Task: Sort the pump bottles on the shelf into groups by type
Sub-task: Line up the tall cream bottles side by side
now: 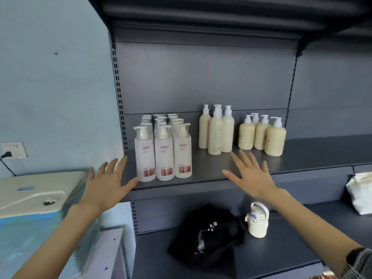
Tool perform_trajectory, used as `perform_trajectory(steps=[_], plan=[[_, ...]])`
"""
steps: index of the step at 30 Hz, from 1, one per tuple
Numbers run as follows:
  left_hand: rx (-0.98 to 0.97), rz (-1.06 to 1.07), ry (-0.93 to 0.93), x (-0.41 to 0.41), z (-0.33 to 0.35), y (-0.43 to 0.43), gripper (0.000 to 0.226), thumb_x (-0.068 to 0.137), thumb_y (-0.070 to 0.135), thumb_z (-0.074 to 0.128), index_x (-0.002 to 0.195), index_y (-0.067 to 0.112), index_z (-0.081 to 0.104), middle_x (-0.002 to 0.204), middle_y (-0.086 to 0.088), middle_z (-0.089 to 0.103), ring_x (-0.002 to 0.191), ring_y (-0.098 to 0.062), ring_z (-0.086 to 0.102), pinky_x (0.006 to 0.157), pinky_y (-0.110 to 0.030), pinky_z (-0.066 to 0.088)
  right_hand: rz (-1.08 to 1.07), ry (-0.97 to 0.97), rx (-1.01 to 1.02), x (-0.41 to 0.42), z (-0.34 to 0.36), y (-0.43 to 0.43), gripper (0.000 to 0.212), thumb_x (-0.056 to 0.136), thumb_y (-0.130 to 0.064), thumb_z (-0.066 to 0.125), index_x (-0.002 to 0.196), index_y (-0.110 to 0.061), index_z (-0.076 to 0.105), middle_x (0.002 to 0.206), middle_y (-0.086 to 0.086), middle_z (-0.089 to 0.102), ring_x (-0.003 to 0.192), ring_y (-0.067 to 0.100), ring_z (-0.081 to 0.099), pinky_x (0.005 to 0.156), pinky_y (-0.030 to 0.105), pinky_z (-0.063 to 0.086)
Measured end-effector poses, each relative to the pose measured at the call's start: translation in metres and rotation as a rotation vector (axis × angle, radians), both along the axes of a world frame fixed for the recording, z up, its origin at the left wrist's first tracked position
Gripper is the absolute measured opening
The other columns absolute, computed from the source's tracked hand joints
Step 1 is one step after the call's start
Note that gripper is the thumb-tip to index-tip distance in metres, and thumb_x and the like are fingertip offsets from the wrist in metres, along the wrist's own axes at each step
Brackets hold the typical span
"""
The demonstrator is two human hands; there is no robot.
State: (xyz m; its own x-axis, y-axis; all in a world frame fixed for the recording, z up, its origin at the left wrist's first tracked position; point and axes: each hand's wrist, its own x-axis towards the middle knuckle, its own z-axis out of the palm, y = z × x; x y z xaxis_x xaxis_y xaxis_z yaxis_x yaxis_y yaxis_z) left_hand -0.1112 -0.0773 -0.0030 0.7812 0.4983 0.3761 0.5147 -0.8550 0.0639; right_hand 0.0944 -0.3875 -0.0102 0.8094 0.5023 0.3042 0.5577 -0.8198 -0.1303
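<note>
Two bare hands are raised in front of the shelf, both with the fingers straight and spread, holding nothing, well apart from each other. The left hand (108, 184) is at the left end of the dark grey metal shelf (209, 168); its thumb is just beside the base of the nearest bottle, and I cannot tell if it touches. The right hand (251, 176) is over the shelf's front edge. Between the hands stand the white plastic pump bottles with red labels (164, 156), in close rows. Just beyond the right fingertips stand the tall cream pump bottles (216, 133), and further right the short rounded cream pump bottles (261, 135). Below the right hand, on a lower shelf, are a black cloth (205, 238) and a small cream flask (258, 220).
</note>
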Motion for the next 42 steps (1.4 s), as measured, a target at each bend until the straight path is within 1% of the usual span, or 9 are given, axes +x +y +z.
perform_trajectory(steps=[5, 10, 16, 19, 23, 27, 30, 36, 42], plan=[[0.000, 0.030, -0.011, 0.005, 0.004, -0.037, 0.078, 0.091, 0.065, 0.025, 0.150, 0.028, -0.009, 0.160, 0.000, 0.006, 0.146, -0.024, 0.009, 0.117, -0.048, 0.009, -0.020, -0.134, 0.071, 0.018, 0.005, -0.045, 0.070, 0.092, -0.064, 0.025, 0.149, -0.025, 0.021, 0.155, -0.004, 0.025, 0.143, 0.019, 0.021, 0.116, 0.049, 0.015], [-0.024, 0.051, -0.064, 0.030, 0.005, -0.087, 0.076, 0.092, 0.062, 0.025, 0.150, 0.028, -0.011, 0.160, 0.000, 0.005, 0.147, -0.022, 0.005, 0.117, -0.046, 0.004, -0.009, -0.107, 0.082, 0.050, 0.009, -0.087, 0.071, 0.091, -0.065, 0.024, 0.151, -0.029, 0.013, 0.159, -0.009, 0.011, 0.146, 0.018, 0.009, 0.117, 0.048, 0.007], [-0.063, 0.098, -0.058, 0.063, -0.007, -0.145, 0.077, 0.090, 0.065, 0.023, 0.149, 0.030, -0.012, 0.160, 0.001, 0.006, 0.146, -0.023, 0.009, 0.117, -0.044, 0.006, 0.009, -0.043, -0.012, 0.095, 0.010, -0.131, 0.073, 0.090, -0.068, 0.018, 0.151, -0.034, -0.004, 0.160, -0.006, -0.005, 0.148, 0.025, -0.002, 0.117, 0.051, 0.004], [-0.070, 0.130, -0.024, 0.076, -0.013, -0.168, 0.077, 0.091, 0.066, 0.022, 0.149, 0.030, -0.012, 0.160, 0.001, 0.004, 0.147, -0.022, 0.006, 0.117, -0.043, 0.008, 0.008, -0.049, -0.020, 0.116, 0.010, -0.148, 0.073, 0.090, -0.069, 0.018, 0.151, -0.033, 0.000, 0.161, -0.005, -0.004, 0.148, 0.024, 0.000, 0.117, 0.051, 0.006], [-0.054, 0.104, 0.000, 0.096, -0.007, -0.189, 0.076, 0.091, 0.066, 0.021, 0.150, 0.029, -0.010, 0.160, 0.003, 0.007, 0.147, -0.022, 0.010, 0.116, -0.038, 0.013, 0.011, -0.083, 0.038, 0.136, 0.011, -0.160, 0.071, 0.090, -0.067, 0.024, 0.150, -0.029, 0.016, 0.159, -0.006, 0.015, 0.146, 0.021, 0.013, 0.117, 0.049, 0.014], [-0.067, -0.023, -0.060, 0.129, 0.009, -0.198, 0.074, 0.092, 0.063, 0.024, 0.151, 0.029, -0.003, 0.155, 0.009, 0.025, 0.139, -0.015, 0.028, 0.106, -0.031, 0.033, -0.001, -0.089, 0.078, 0.157, 0.017, -0.158, 0.073, 0.090, -0.066, 0.026, 0.150, -0.027, 0.019, 0.158, -0.005, 0.019, 0.145, 0.021, 0.017, 0.117, 0.046, 0.016], [-0.095, -0.106, -0.090, 0.162, 0.016, -0.194, 0.073, 0.092, 0.063, 0.025, 0.151, 0.030, -0.001, 0.154, 0.010, 0.026, 0.138, -0.013, 0.030, 0.101, -0.032, 0.038, 0.022, -0.109, 0.111, 0.170, 0.019, -0.147, 0.071, 0.090, -0.065, 0.027, 0.149, -0.027, 0.020, 0.157, -0.005, 0.022, 0.144, 0.020, 0.020, 0.117, 0.043, 0.016], [-0.139, -0.229, -0.140, 0.244, 0.018, -0.178, 0.073, 0.093, 0.061, 0.029, 0.150, 0.031, -0.004, 0.158, 0.006, 0.019, 0.141, -0.018, 0.025, 0.104, -0.038, 0.036, 0.172, -0.159, 0.111, 0.189, 0.019, -0.103, 0.068, 0.089, -0.064, 0.026, 0.147, -0.028, 0.025, 0.153, -0.010, 0.026, 0.140, 0.013, 0.026, 0.114, 0.034, 0.021], [-0.351, -0.362, -0.261, 0.329, 0.019, -0.154, 0.087, 0.092, 0.039, 0.053, 0.150, 0.022, -0.011, 0.159, -0.001, 0.002, 0.144, -0.026, 0.012, 0.111, -0.050, 0.028, 0.308, -0.132, 0.310, 0.212, 0.019, -0.040, 0.067, 0.087, -0.065, 0.027, 0.146, -0.034, 0.025, 0.155, -0.015, 0.021, 0.135, 0.011, 0.035, 0.104, 0.032, 0.035]])
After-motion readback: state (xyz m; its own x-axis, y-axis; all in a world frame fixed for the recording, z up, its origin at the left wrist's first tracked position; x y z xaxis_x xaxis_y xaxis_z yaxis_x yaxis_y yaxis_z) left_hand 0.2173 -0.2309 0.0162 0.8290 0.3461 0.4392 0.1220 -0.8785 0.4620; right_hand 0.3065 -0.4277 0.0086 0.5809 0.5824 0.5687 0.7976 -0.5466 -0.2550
